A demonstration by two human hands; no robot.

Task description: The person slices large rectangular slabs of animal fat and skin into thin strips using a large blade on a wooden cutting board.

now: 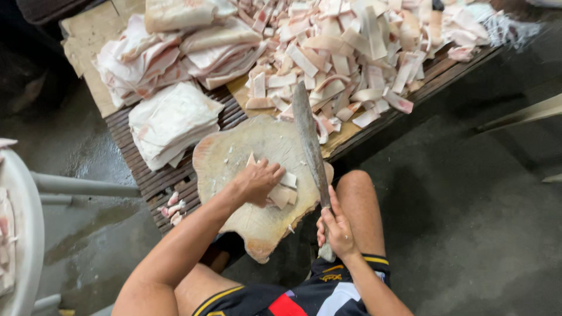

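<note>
Pressing down with the left hand, fingers curled over a small stack of cut fat pieces lying on the wooden chopping block; gripping with the right hand, closed round the handle of a long cleaver and resting the blade along the block's right edge, just beside the stack. Judging the work well along: lying heaped beyond the block, a large pile of cut strips on the slatted bench. Waiting uncut left of and beyond the block, stacks of whole pork skin sheets, with more slabs further back, so plenty remaining
</note>
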